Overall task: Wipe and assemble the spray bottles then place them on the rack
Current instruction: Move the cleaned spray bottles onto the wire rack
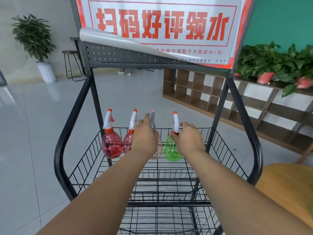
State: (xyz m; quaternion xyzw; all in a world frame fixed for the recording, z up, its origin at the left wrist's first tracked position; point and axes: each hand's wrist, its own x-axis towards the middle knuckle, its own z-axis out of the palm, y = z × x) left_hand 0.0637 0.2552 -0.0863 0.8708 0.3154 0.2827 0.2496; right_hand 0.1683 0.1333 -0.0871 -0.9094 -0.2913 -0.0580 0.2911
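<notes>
The green bottle (171, 150) is pinched by the right hand (188, 139), the clear bottle (156, 150) by the left hand (145, 138); both should be seated fully over the rack (199, 128) far edge.

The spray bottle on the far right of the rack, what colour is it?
Green: a see-through green plastic spray bottle, clearest in the head view.

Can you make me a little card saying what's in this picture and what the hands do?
rack: black wire basket, tall frame
bottles: four, hung in a row on the back rim
colours: two red bottles, pale pink bottle, green bottle
left hand: holds the pale pink bottle's sprayer
right hand: pinches the green bottle's neck
sign: red and white, corner peeling
</notes>
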